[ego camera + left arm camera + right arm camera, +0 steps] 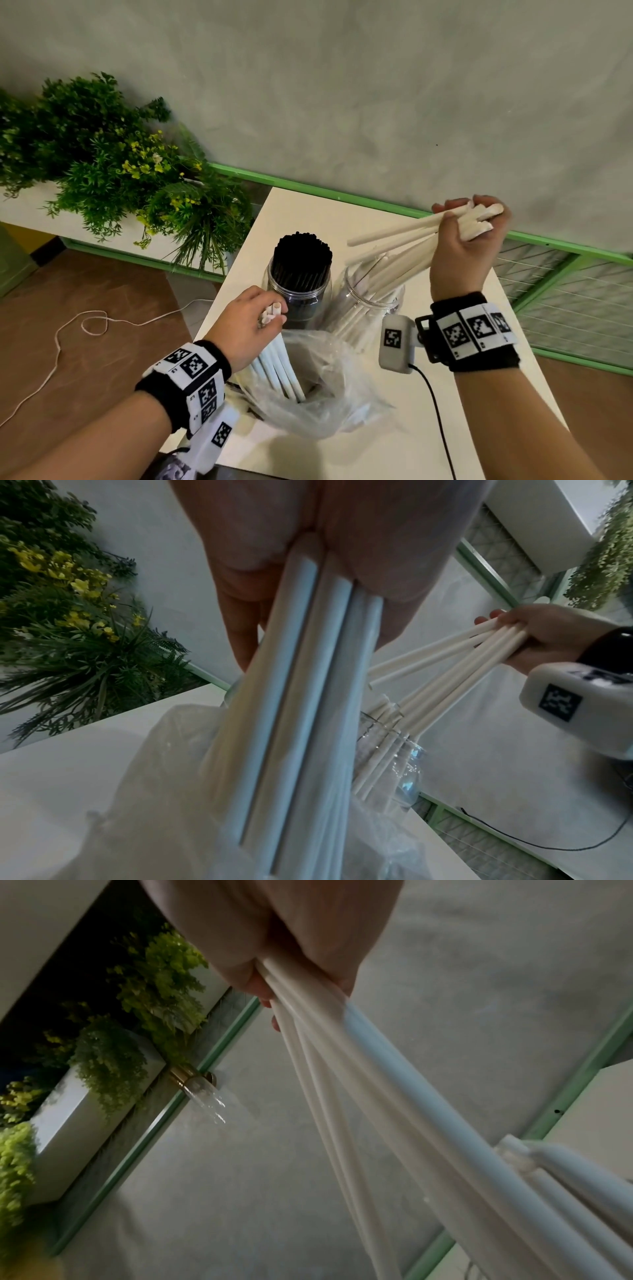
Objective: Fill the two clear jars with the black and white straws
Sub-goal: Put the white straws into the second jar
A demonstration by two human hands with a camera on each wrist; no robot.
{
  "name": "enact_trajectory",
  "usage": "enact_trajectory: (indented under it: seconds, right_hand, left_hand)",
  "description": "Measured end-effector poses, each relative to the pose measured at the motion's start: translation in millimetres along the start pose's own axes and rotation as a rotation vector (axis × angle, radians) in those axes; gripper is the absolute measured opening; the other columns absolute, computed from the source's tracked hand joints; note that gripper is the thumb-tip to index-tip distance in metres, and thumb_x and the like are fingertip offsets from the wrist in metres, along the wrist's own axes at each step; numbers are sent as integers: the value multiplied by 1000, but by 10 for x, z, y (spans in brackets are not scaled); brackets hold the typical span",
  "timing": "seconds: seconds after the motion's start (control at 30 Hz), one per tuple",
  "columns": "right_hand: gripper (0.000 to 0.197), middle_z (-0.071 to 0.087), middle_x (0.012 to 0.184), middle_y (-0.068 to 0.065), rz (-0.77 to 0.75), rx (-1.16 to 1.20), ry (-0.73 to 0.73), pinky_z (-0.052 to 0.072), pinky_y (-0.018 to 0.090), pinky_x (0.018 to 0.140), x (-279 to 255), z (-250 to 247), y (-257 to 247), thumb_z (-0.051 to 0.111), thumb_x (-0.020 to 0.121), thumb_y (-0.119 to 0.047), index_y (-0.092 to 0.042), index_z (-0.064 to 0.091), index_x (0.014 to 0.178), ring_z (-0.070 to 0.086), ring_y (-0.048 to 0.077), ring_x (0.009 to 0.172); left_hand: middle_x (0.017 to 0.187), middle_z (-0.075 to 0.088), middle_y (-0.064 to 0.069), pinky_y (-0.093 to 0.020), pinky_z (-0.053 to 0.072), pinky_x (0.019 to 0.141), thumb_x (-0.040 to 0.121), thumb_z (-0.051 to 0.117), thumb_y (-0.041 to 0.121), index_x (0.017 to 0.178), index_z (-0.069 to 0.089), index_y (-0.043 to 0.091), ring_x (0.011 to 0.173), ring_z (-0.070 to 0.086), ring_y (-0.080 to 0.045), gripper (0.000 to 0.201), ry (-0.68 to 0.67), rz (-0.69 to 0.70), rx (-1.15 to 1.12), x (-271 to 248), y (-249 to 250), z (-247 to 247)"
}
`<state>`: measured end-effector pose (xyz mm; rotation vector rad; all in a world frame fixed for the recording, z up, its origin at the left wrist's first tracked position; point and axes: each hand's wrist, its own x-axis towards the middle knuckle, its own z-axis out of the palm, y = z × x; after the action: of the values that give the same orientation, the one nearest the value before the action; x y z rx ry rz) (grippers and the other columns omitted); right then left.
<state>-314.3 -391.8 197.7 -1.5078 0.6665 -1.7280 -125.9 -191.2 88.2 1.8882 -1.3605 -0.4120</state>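
Gripping white straws in each hand, our left hand (251,320) over the plastic bag (329,387), our right hand (467,236) should gather its splayed bunch (394,257) before lowering into the 2nd jar (373,308).

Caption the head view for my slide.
Right hand lowers white paper straws into clear plastic jar; left hand grips more.

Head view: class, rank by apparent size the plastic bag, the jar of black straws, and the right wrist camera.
1. Plastic bag, largest.
2. Jar of black straws.
3. Right wrist camera, smallest, though it sits nearer the lens than the jar.
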Motion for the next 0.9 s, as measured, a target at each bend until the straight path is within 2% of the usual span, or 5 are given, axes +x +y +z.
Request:
enact_trajectory:
  seconds: [0.13,0.27,0.4,0.53,0.9]
  right_hand:
    - [37,61,96,7,-28,-93,-27,48,36,89,-96,19,45,47,86,5,-26,40,105,61,35,95]
    - [43,60,92,-3,-51,-106,-67,49,33,88,-119,38,31,46,85,8,-31,42,103,61,32,94]
    - [43,60,91,-8,-37,-147,-111,48,26,84,-137,98,71,46,85,6,-32,42,103,62,26,93]
    - [47,59,91,-6,-28,-146,-39,47,24,84,-111,139,92,45,83,9,-33,41,102,61,24,91]
    - [49,55,92,-4,15,-173,-54,45,17,77,-91,206,172,50,83,9,-35,44,103,54,8,82]
  left_hand:
    - [95,52,8,-6,33,68,86,63,17,92,62,28,78,53,-2,12,12,-6,27,-3,12,3]
    - [95,52,10,-5,33,67,86,63,17,92,61,29,78,53,-1,14,10,-8,34,-2,5,6]
    - [95,52,10,-6,34,67,83,57,31,92,61,30,79,53,-2,11,3,-8,22,7,4,2]
    - [95,51,12,-8,37,70,72,42,50,91,61,32,80,54,-3,32,1,-5,-5,19,-18,8]
    - [95,52,12,-7,35,71,72,41,52,92,60,34,82,53,-2,33,7,29,-25,63,-87,20]
